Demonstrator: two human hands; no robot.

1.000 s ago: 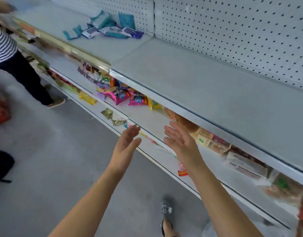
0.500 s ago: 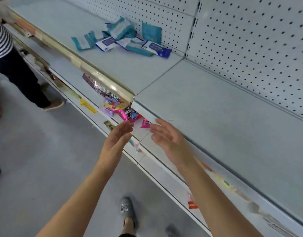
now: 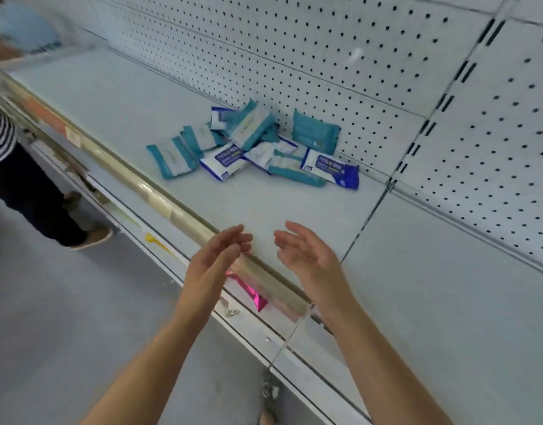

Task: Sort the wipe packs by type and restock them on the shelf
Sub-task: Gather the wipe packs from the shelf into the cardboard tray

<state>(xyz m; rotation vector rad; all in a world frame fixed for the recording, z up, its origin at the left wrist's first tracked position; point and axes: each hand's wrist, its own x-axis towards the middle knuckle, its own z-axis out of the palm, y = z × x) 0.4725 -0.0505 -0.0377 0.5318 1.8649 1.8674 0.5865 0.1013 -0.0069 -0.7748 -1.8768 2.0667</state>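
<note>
Hands, left (image 3: pixel 215 259) and right (image 3: pixel 307 256), hover palms facing over shelf (image 3: pixel 135 96).

Bright, even, soft light, shadows faint. Wide-angle bend on pegboard (image 3: pixel 386 56) lines. Motion blur smears left edge, shelf (image 3: pixel 126 96) front rail and lower shelves; wipe packs (image 3: pixel 251 145) fairly sharp.

We can read "75%" on two packs only — on the dark blue band of the front white-and-blue wipe pack (image 3: pixel 224 162), and again on the right white-and-blue wipe pack (image 3: pixel 331 170) near the back edge of the shelf (image 3: pixel 264 207). The finer print under it is too blurred for us; the teal packs (image 3: pixel 172 157) and the price strip (image 3: pixel 159 198) at the front edge give nothing legible
</note>
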